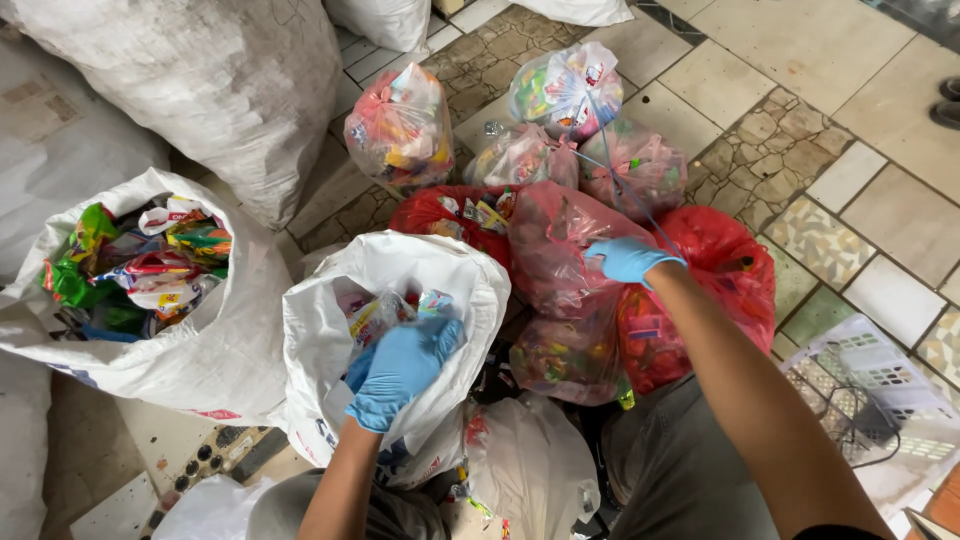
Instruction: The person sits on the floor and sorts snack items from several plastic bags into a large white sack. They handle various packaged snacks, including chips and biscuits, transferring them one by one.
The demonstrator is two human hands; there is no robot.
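Wrappers [385, 315] — seemingly inside left grip [400, 372]

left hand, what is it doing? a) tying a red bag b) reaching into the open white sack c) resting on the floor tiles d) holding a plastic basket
b: the gloved left hand is inside the mouth of the white sack, gripping clear-wrapped packets.

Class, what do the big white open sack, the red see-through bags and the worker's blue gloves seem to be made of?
White open sack: likely woven plastic, matte, stiff folds.
Red see-through bags: thin glossy plastic film; contents show through.
Blue gloves, left hand and right hand: probably nitrile or latex, smooth, skin-tight.
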